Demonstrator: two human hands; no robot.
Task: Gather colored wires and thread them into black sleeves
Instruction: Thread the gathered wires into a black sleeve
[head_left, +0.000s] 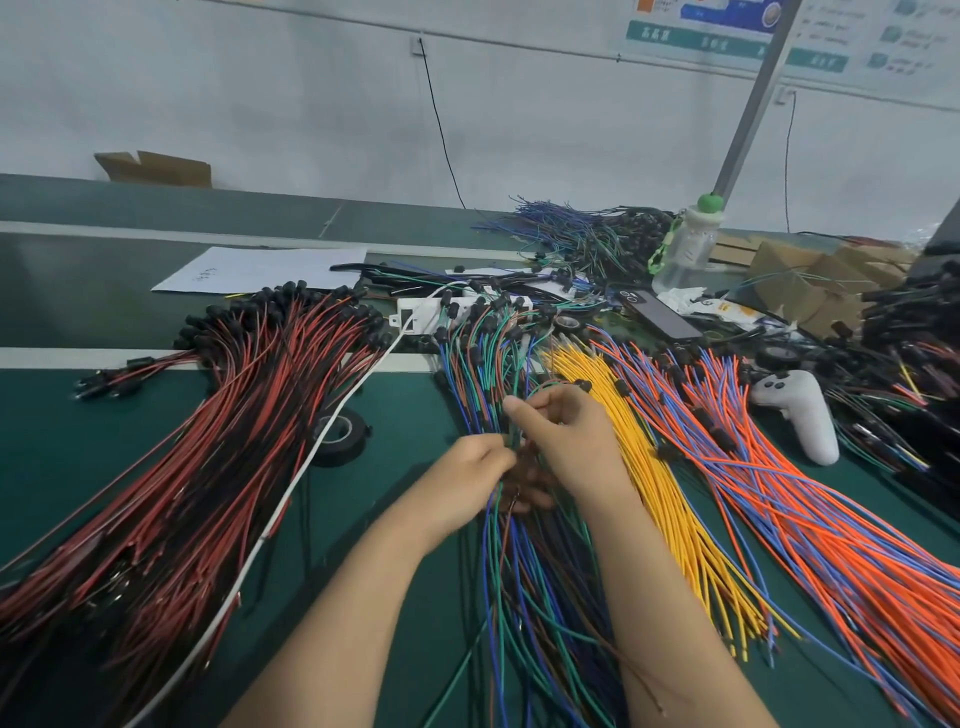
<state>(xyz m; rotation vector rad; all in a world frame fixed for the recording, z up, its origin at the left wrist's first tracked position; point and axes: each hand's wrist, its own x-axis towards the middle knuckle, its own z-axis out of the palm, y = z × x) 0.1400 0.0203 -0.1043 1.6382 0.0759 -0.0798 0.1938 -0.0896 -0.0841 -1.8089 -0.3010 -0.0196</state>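
Near the front edge of the worktop (78, 441), left hand (467, 475) and right hand (569, 441) each pinch green-blue wires (524, 597), likely gathering strands for sleeving.

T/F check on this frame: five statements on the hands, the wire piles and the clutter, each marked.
1. The left hand and right hand both pinch the blue and green wires. True.
2. The yellow wires lie left of the red and black wires. False: the yellow wires lie right of them, past the hands.
3. A roll of black tape lies on the table. True.
4. The right hand holds the white controller. False: the controller lies on the table, untouched.
5. The bottle has a green cap. True.
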